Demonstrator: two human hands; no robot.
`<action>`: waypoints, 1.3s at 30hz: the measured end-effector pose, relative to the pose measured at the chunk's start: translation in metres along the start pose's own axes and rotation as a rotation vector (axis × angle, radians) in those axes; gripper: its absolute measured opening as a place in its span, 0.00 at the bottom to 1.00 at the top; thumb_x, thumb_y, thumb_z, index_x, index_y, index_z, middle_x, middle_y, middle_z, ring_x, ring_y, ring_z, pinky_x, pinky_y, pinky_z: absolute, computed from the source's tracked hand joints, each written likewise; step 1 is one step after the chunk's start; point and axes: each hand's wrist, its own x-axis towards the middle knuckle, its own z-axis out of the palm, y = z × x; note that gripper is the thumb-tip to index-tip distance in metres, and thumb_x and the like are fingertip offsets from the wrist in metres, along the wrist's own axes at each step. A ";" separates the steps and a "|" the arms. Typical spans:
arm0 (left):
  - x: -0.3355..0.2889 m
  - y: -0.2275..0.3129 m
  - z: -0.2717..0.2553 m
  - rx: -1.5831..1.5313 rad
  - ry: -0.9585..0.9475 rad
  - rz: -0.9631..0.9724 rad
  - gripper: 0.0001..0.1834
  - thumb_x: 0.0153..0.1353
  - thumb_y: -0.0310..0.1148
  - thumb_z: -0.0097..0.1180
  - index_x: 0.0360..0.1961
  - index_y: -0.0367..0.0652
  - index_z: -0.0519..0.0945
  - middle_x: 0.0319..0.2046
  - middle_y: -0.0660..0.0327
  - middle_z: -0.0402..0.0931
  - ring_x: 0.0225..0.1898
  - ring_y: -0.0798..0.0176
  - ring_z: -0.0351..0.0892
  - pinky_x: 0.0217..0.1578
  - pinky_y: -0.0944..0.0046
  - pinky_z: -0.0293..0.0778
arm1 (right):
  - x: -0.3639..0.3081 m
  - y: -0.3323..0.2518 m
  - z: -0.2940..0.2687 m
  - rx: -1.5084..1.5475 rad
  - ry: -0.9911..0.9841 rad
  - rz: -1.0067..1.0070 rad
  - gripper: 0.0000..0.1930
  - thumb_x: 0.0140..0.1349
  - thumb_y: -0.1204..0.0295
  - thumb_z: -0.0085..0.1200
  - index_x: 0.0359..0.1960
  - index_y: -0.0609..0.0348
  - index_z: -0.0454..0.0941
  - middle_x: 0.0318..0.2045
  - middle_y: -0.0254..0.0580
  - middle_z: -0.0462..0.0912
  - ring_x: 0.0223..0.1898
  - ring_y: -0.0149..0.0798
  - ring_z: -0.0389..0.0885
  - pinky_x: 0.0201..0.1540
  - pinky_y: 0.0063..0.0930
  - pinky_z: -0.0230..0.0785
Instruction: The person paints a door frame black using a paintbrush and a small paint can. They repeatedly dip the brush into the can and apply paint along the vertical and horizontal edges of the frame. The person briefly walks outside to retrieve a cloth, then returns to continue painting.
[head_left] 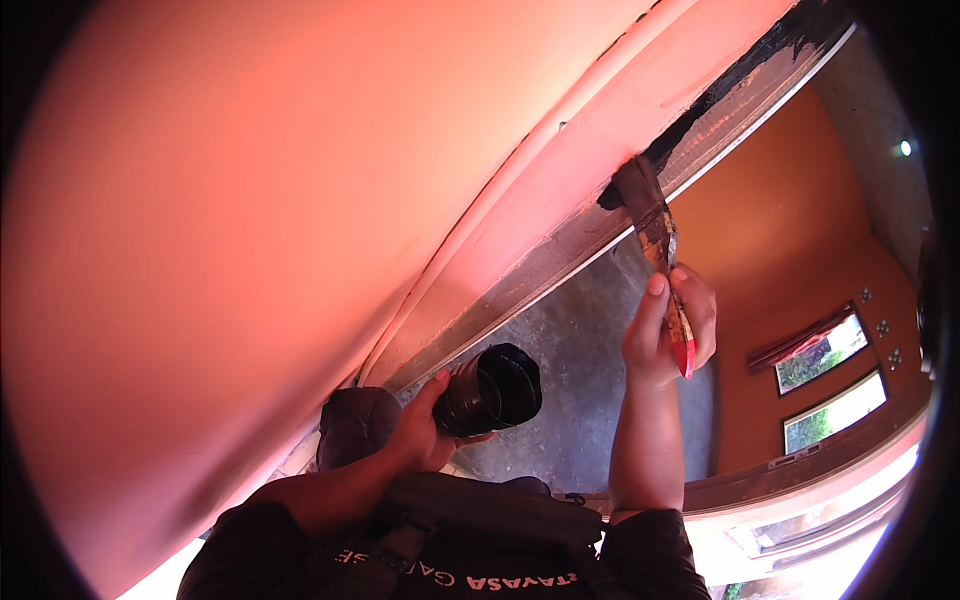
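In the head view, the right hand has its grip pinched on the red-tipped handle of a paintbrush, thumb and fingers on opposite sides. The brush points up and away, its dark bristles touching the frame strip beside a pink wall. Wet-looking black paint runs along the strip from the bristles toward the upper right. Lower and to the left, the left hand has its grip wrapped around a round black can, tilted, its mouth facing upward. Grey floor shows beyond the can; two windows pierce an orange wall at right.
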 end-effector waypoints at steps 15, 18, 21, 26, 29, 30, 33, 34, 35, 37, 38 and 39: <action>-0.002 0.003 0.004 0.022 0.007 0.016 0.29 0.73 0.58 0.36 0.64 0.51 0.70 0.59 0.60 0.75 0.60 0.53 0.75 0.57 0.35 0.68 | -0.010 -0.008 -0.001 -0.022 -0.084 -0.028 0.12 0.63 0.78 0.61 0.45 0.64 0.74 0.35 0.54 0.83 0.32 0.43 0.83 0.37 0.29 0.76; -0.002 0.003 0.004 0.016 0.019 0.009 0.30 0.73 0.58 0.36 0.64 0.51 0.69 0.60 0.60 0.74 0.60 0.53 0.74 0.57 0.34 0.66 | -0.011 -0.011 0.001 -0.018 -0.063 -0.014 0.12 0.58 0.80 0.64 0.41 0.63 0.75 0.33 0.53 0.84 0.31 0.44 0.84 0.35 0.30 0.77; -0.001 0.002 0.004 0.013 0.029 -0.003 0.30 0.73 0.58 0.36 0.65 0.51 0.69 0.60 0.60 0.74 0.61 0.53 0.74 0.58 0.34 0.65 | -0.015 -0.011 0.002 -0.014 -0.053 0.005 0.12 0.56 0.81 0.65 0.39 0.62 0.75 0.31 0.53 0.84 0.31 0.45 0.85 0.33 0.31 0.78; -0.002 0.002 0.002 0.014 0.031 -0.005 0.30 0.73 0.57 0.35 0.65 0.51 0.69 0.60 0.60 0.74 0.61 0.53 0.73 0.58 0.33 0.65 | -0.018 -0.015 0.003 -0.021 -0.055 0.014 0.12 0.55 0.81 0.66 0.39 0.62 0.75 0.31 0.52 0.84 0.31 0.46 0.85 0.33 0.31 0.78; -0.003 0.002 0.002 0.011 0.029 0.002 0.29 0.73 0.57 0.35 0.65 0.51 0.69 0.60 0.61 0.74 0.61 0.53 0.74 0.58 0.33 0.65 | -0.021 -0.017 0.004 -0.011 -0.058 0.026 0.12 0.55 0.81 0.66 0.38 0.62 0.75 0.31 0.51 0.84 0.31 0.46 0.86 0.33 0.32 0.78; -0.004 0.002 0.001 0.014 0.028 0.003 0.29 0.73 0.57 0.36 0.65 0.51 0.69 0.60 0.61 0.75 0.61 0.53 0.74 0.58 0.33 0.65 | -0.022 -0.017 0.004 -0.012 -0.063 0.024 0.12 0.55 0.81 0.66 0.38 0.62 0.76 0.31 0.51 0.84 0.31 0.46 0.86 0.33 0.32 0.78; -0.004 0.002 0.001 0.023 0.024 0.002 0.29 0.73 0.57 0.36 0.64 0.52 0.70 0.59 0.61 0.75 0.60 0.53 0.74 0.58 0.33 0.65 | -0.030 -0.018 0.004 -0.014 -0.072 0.035 0.12 0.55 0.81 0.66 0.37 0.61 0.76 0.31 0.50 0.84 0.30 0.46 0.85 0.32 0.32 0.78; -0.004 0.002 0.002 0.026 0.022 0.002 0.29 0.73 0.57 0.36 0.64 0.52 0.70 0.59 0.61 0.75 0.60 0.53 0.74 0.58 0.33 0.65 | -0.032 -0.019 0.003 -0.015 -0.074 0.041 0.11 0.54 0.81 0.66 0.37 0.61 0.76 0.31 0.50 0.84 0.30 0.46 0.85 0.32 0.32 0.77; -0.005 0.002 0.002 0.029 0.023 0.002 0.29 0.73 0.57 0.36 0.64 0.52 0.70 0.59 0.62 0.75 0.60 0.53 0.74 0.58 0.33 0.65 | -0.034 -0.020 0.003 -0.005 -0.084 0.046 0.12 0.55 0.81 0.66 0.37 0.61 0.76 0.31 0.50 0.84 0.30 0.46 0.85 0.32 0.32 0.77; -0.005 0.002 0.003 0.027 0.034 0.001 0.29 0.73 0.57 0.36 0.64 0.52 0.70 0.59 0.62 0.75 0.60 0.54 0.75 0.58 0.33 0.65 | -0.037 -0.023 0.002 0.015 -0.102 0.057 0.12 0.55 0.80 0.66 0.38 0.61 0.76 0.31 0.50 0.84 0.30 0.46 0.85 0.31 0.32 0.77; -0.005 0.002 0.003 0.026 0.038 0.000 0.29 0.73 0.57 0.36 0.64 0.52 0.70 0.59 0.62 0.75 0.60 0.54 0.75 0.58 0.33 0.65 | -0.038 -0.024 0.001 0.037 -0.102 0.072 0.12 0.55 0.80 0.66 0.38 0.61 0.76 0.31 0.51 0.84 0.30 0.46 0.85 0.32 0.32 0.77; -0.005 0.001 0.002 0.025 0.029 0.003 0.29 0.73 0.57 0.36 0.64 0.52 0.70 0.59 0.62 0.75 0.60 0.54 0.75 0.58 0.33 0.65 | -0.039 -0.026 0.000 0.058 -0.102 0.086 0.12 0.56 0.80 0.66 0.38 0.61 0.76 0.31 0.51 0.84 0.30 0.45 0.85 0.32 0.32 0.77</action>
